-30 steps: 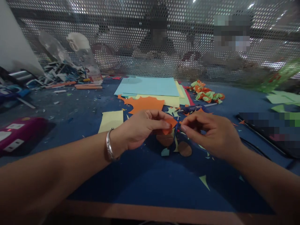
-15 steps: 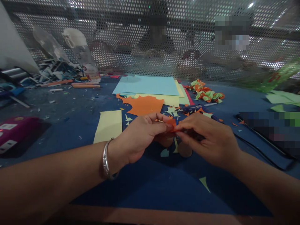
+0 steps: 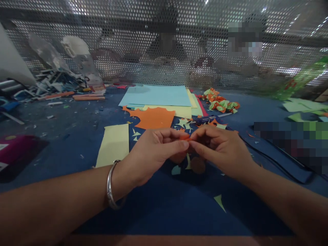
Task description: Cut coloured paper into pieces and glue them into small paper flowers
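Note:
A small piece of orange paper (image 3: 185, 137) is pinched between my two hands, mostly covered by the fingers. My left hand (image 3: 157, 152), with a silver bangle at the wrist, is closed on its left side. From the right, my right hand (image 3: 221, 148) grips its edge between thumb and forefinger. Below the hands lie a brown disc (image 3: 198, 165) and a pale blue scrap (image 3: 176, 170). Just beyond them rests a larger orange sheet (image 3: 155, 118) with scalloped cut edges, and beside my left wrist is a pale yellow paper strip (image 3: 114, 143).
Blue and yellow sheets (image 3: 156, 95) are stacked at the back before a perforated metal screen (image 3: 123, 44). Crumpled orange and green paper (image 3: 221, 101) lies right of them. A bottle (image 3: 87, 66) stands back left, a magenta object (image 3: 19, 150) at left. A cable (image 3: 271, 157) runs at right.
The orange paper shows less now, as its raised part has gone down between my fingers. Both hands stay pinched together on it. The whole view has shifted slightly.

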`<state>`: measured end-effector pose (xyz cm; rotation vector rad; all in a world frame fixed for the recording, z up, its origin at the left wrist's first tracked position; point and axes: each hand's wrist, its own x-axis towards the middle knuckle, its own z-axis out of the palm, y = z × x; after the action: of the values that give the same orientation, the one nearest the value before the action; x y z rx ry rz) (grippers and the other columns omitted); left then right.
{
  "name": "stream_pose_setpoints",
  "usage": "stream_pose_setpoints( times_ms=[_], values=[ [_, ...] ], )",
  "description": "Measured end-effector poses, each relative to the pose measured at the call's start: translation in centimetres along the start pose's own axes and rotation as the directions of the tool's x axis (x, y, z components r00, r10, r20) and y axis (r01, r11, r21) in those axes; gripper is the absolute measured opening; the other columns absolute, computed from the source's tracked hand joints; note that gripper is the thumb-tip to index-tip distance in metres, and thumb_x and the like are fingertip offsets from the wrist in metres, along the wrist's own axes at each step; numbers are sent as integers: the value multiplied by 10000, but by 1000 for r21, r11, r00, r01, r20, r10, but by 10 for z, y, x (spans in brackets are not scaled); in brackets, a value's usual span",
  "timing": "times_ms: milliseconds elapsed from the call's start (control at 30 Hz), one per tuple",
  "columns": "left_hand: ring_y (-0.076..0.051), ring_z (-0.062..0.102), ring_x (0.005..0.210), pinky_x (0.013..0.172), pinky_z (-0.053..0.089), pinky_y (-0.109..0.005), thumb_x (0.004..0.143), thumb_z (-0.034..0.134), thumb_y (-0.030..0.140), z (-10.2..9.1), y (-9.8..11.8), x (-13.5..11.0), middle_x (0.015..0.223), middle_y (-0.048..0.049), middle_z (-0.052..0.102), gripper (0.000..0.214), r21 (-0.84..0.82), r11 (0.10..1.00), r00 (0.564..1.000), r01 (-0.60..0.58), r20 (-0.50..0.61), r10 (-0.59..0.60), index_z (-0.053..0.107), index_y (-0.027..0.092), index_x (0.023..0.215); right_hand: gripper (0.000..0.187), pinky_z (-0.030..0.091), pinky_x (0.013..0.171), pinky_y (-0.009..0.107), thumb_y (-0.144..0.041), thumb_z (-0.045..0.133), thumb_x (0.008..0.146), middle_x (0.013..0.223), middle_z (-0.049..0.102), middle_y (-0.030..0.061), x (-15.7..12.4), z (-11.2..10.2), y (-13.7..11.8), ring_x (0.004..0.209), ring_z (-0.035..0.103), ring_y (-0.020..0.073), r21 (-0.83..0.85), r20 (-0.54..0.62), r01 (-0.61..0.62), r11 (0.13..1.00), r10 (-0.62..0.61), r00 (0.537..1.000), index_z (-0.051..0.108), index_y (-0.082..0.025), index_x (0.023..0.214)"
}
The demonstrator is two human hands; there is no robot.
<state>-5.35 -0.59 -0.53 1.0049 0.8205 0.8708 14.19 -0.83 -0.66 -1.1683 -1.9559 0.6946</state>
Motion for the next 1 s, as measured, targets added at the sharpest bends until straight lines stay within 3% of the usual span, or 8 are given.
stream_pose_setpoints(
  times_ms=[167, 467, 633, 1000],
  values=[
    [-114, 661, 699, 698, 515, -240, 613, 926, 257, 0, -1, 1, 822, -40, 748, 385, 0, 1000, 1000, 6, -15, -6, 752, 130, 933, 186, 448, 483, 217, -356, 700, 865, 680, 609, -19, 1, 1, 2, 525, 547, 88, 109, 24, -82, 991, 80, 997, 641, -188, 810],
    [-82, 629, 648, 657, 503, -196, 684, 879, 241, 1, -1, 2, 738, -16, 720, 214, 41, 999, 1000, -7, -1, 7, 760, 121, 816, 179, 431, 429, 198, -343, 713, 861, 659, 617, -34, 1, 2, 2, 460, 573, 77, 171, 57, -133, 976, 125, 990, 635, -186, 821],
    [-82, 623, 659, 658, 496, -194, 783, 797, 230, -1, -2, 2, 746, -22, 718, 129, 109, 994, 1000, -15, 16, 13, 769, 125, 852, 200, 431, 450, 203, -361, 702, 873, 669, 621, -21, 1, 1, 3, 488, 557, 77, 80, 18, -95, 992, 94, 995, 648, -183, 801],
    [-91, 650, 678, 686, 529, -209, 817, 745, 219, 0, -2, 2, 754, -15, 722, 104, 170, 985, 1000, -23, 10, 22, 746, 121, 852, 173, 443, 492, 209, -329, 715, 870, 686, 621, -21, -1, 2, 4, 533, 547, 80, 72, -10, -29, 997, 29, 1000, 640, -187, 804]
  ],
)
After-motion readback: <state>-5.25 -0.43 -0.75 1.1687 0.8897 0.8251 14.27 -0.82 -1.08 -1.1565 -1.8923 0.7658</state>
